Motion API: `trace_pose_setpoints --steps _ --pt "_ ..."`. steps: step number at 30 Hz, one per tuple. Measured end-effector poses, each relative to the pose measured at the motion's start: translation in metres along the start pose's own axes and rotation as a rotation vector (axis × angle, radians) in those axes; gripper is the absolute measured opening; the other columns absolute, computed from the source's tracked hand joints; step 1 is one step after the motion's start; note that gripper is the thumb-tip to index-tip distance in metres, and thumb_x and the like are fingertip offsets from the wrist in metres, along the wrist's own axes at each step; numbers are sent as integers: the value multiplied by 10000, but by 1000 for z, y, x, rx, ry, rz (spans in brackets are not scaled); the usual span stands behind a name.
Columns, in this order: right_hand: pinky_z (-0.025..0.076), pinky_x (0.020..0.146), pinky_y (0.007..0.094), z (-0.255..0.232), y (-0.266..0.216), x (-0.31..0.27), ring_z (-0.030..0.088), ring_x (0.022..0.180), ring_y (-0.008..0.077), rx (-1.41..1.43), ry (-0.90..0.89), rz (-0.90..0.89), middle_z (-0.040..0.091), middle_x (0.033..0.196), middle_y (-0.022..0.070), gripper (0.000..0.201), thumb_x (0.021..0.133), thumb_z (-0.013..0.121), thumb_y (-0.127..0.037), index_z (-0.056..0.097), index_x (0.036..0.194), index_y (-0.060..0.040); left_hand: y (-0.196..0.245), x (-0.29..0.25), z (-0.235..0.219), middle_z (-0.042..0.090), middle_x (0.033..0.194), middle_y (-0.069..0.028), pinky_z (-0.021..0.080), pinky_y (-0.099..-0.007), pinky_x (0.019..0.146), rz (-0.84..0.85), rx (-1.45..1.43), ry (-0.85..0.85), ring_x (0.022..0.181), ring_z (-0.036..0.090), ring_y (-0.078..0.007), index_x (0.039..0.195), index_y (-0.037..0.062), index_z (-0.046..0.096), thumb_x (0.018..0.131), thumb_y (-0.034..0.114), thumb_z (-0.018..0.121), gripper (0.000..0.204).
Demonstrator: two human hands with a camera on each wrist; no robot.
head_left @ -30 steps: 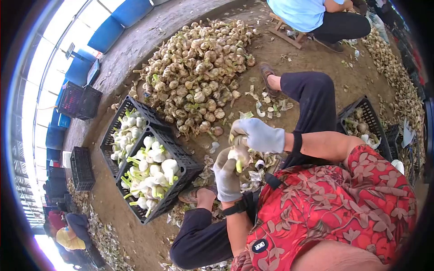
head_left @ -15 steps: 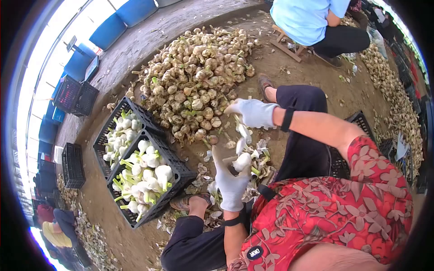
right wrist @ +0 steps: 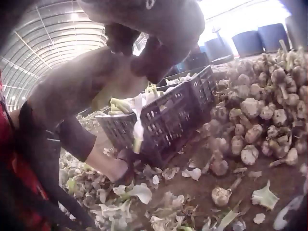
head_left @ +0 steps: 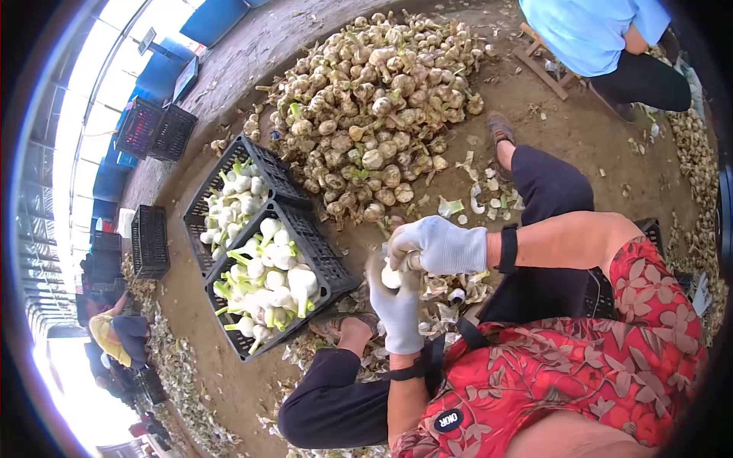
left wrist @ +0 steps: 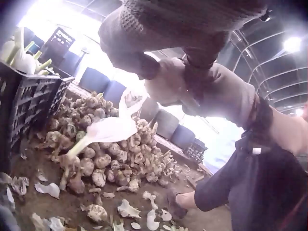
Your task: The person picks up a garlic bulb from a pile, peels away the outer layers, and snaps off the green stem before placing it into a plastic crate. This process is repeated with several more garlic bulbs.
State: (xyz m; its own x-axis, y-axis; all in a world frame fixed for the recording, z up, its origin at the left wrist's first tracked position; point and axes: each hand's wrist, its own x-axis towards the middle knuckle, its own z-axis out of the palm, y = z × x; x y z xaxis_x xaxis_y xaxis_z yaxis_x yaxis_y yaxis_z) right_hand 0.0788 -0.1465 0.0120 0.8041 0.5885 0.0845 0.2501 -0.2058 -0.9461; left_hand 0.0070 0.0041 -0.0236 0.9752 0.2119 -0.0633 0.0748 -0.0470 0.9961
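Note:
In the head view, a pale garlic bulb (head_left: pixel 391 276) lies in the curled fingers of the gloved left hand (head_left: pixel 397 307). The gloved right hand (head_left: pixel 443 246) meets it from above, thumb and fingertips pinched together at the bulb's skin. Both wrist views show the hands close together, the left hand (right wrist: pixel 72 82) and right hand (right wrist: pixel 166 21) partly hiding the bulb. A strip of white skin with a greenish end (left wrist: pixel 113 130) hangs below them. Which fingers hold the strip is hard to tell.
Two black crates (head_left: pixel 336 284) of white garlic stand left of the hands. A large heap of unpeeled garlic (head_left: pixel 374 107) lies ahead. Peelings (head_left: pixel 450 294) cover the ground near the legs. A person in light blue (head_left: pixel 588 34) sits at upper right.
The hands moved apart, the right drawing long white skin away, and are together again at a bulb. The head view has shifted, so the crates and heap appear farther right and higher.

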Motion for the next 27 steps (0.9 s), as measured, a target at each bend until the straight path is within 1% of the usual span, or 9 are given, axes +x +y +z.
trace_pose_setpoints --steps 2,5,9,14,16,17,20,24,27 --pt "512 781 338 -6 -5 11 656 863 250 -58 35 64 685 890 122 177 752 629 4 667 924 -10 3 6 0 572 1183 -89 485 -256 837 -202 -67 -44 984 570 -140 1284 -53 502 792 75 738 559" --pt "512 714 318 -18 -5 24 658 806 205 299 173 289 683 826 104 110 855 581 -60 659 906 -1 -1 12 12 587 1153 -90 483 -265 875 189 279 -23 999 580 -157 1305 -39 480 727 -29 762 643" --pt "540 782 294 -46 6 43 647 843 175 781 414 499 664 998 121 297 893 533 5 553 1189 13 -10 14 25 606 1114 -108 501 -279 844 201 188 151 1010 593 -180 1351 -1 437 741 -25 716 672" --pt "472 941 351 -63 -5 51 587 1117 323 -139 651 -33 609 1176 189 490 812 490 34 556 1284 -82 -50 15 16 637 998 -87 530 -269 601 -603 -526 -140 780 636 -167 1295 16 501 778 46 710 558" --pt "451 977 314 -67 -24 48 563 1161 232 -28 494 72 572 1239 141 545 796 518 120 525 1313 -52 -96 6 15 685 987 -120 550 -320 724 -649 64 -338 875 670 -209 1124 81 657 760 86 730 371" --pt "455 973 314 -66 -23 50 574 1139 219 -34 463 50 587 1215 136 495 804 532 105 542 1282 -24 -119 -5 14 658 1082 -196 547 -374 772 -283 542 -469 887 680 -298 1122 147 669 765 203 722 365" --pt "455 966 304 -65 -15 55 577 1115 196 67 394 164 601 1197 122 448 822 564 75 549 1264 -2 -59 -1 30 548 1277 -232 532 -422 828 -194 1224 -623 964 637 -400 1174 265 648 777 362 662 409" --pt "490 914 298 -85 -31 53 596 1062 167 64 391 196 617 1180 121 383 841 593 53 557 1222 40 -73 64 -15 694 960 -172 537 -314 698 -574 18 -216 827 663 -204 1017 31 632 849 176 595 225" --pt "520 818 272 -94 -41 48 609 977 144 288 425 208 627 1095 115 352 861 522 68 557 1211 55 -1 137 -46 666 854 -91 524 -290 655 -380 -514 -16 684 593 -158 880 81 576 934 371 537 298"
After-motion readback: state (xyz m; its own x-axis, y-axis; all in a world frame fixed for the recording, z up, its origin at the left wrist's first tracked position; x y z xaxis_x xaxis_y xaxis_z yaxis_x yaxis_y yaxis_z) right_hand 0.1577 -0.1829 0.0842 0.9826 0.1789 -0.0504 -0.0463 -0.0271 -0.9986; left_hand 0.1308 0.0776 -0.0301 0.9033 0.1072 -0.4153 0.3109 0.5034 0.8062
